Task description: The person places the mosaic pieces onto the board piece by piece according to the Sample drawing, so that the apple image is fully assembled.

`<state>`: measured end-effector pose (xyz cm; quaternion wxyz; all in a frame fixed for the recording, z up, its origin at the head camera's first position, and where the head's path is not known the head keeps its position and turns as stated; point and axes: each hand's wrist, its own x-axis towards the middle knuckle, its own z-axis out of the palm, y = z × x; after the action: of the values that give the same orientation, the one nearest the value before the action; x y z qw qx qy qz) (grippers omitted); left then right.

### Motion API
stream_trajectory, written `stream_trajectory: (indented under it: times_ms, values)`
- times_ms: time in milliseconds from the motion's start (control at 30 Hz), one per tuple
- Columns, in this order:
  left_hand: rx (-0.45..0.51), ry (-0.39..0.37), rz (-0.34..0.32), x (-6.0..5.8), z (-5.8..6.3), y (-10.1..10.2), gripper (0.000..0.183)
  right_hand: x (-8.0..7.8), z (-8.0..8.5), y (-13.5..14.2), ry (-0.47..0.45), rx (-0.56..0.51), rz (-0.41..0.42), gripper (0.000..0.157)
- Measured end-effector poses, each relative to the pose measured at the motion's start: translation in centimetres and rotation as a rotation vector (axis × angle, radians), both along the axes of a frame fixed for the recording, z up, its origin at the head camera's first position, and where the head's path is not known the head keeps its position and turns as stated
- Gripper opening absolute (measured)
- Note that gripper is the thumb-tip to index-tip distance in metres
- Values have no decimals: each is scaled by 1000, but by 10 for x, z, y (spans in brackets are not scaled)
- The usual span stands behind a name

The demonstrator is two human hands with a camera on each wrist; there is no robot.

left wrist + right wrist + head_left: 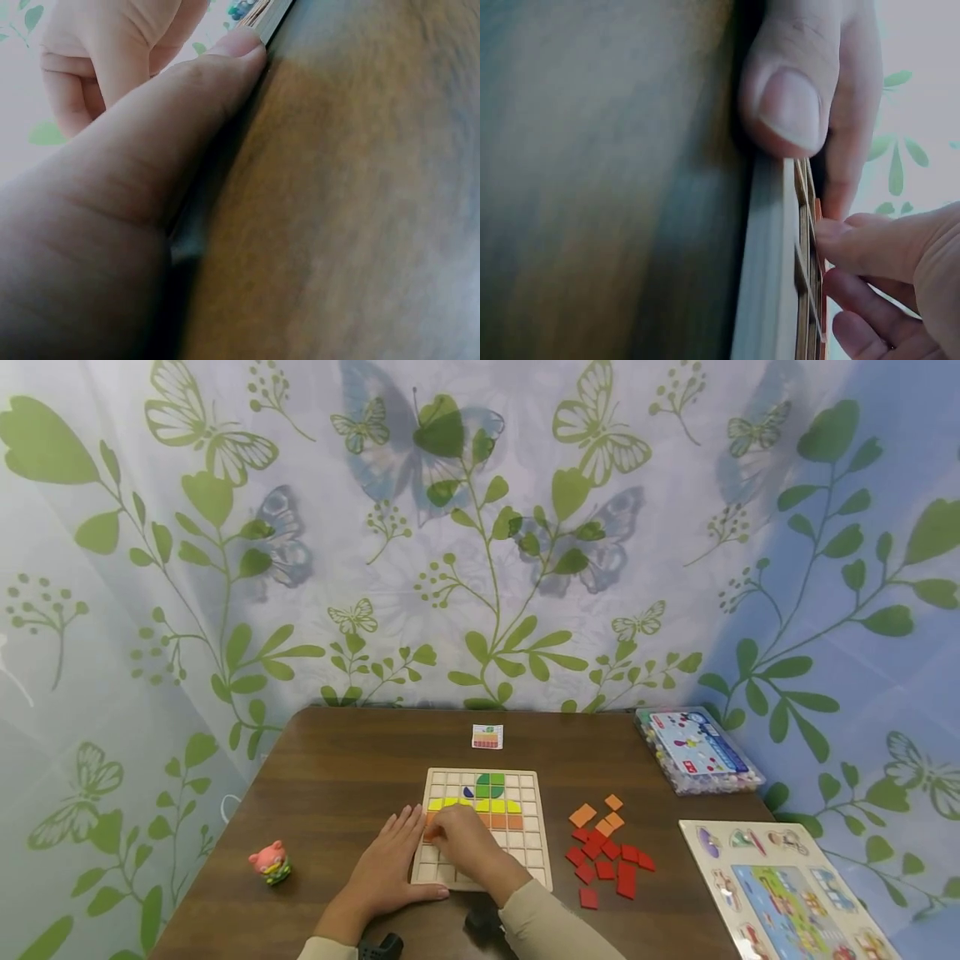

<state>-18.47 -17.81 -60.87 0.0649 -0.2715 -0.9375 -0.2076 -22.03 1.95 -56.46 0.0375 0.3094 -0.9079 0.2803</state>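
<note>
A square wooden grid board (534,842) lies on the table. Along its left and near edges rests my left hand (384,870), fingers extended and thumb against the near edge. My right hand (467,843) reaches over the board's left part, its thumb and fingers pinching a small orange tile (429,832) at a cell. Much of that tile is hidden by the fingers. Set in the grid are green pieces (491,785), a dark blue piece (468,792), a row of yellow pieces (495,807) and orange tiles (506,821) below it. The right wrist view shows the right fingertips (832,234) at the board's surface.
Loose orange tiles (582,815) and red tiles (604,869) lie right of the board. A small pattern card (487,737) is behind it. At the right are a bead box (697,752) and a picture puzzle (787,893); a pink toy figure (271,862) stands left.
</note>
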Motion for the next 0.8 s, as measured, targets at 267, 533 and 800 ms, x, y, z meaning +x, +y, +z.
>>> stream_trajectory:
  times_ms: [267,533,800]
  values:
    - [-17,-3,16,-1,-1,1,127,3,1,24,-30,-95,-76,10]
    - [-41,-12,33,0,2,2,127,-1,-2,78,7,-173,-219,7]
    - [-54,-37,42,0,2,3,127,0,2,149,-18,-195,-446,16]
